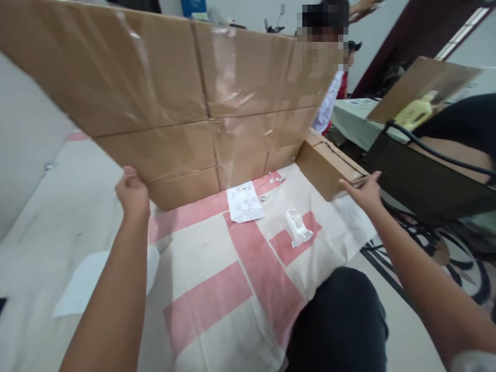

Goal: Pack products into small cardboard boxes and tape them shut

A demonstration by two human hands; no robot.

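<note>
A large brown cardboard sheet [155, 88], creased and crossed with clear tape, stands tilted over the bed-like surface. My left hand [133, 192] is closed on its lower left edge. On the right, a narrower folded cardboard panel [323, 168] meets the sheet at an angle. My right hand [364, 195] grips the near end of that panel, thumb and fingers on either side. Between my hands lie a white tape dispenser [297, 227] and a paper with small drawn shapes [245, 202]. Small scraps [276, 179] are beside the paper.
A pink and cream cloth [209, 253] covers the surface. A white sheet of paper [81, 284] lies at left. At right are a dark chair [422, 181] with someone seated, and a table [349, 116] bearing cardboard and a yellow bottle [416, 111]. People stand behind the cardboard.
</note>
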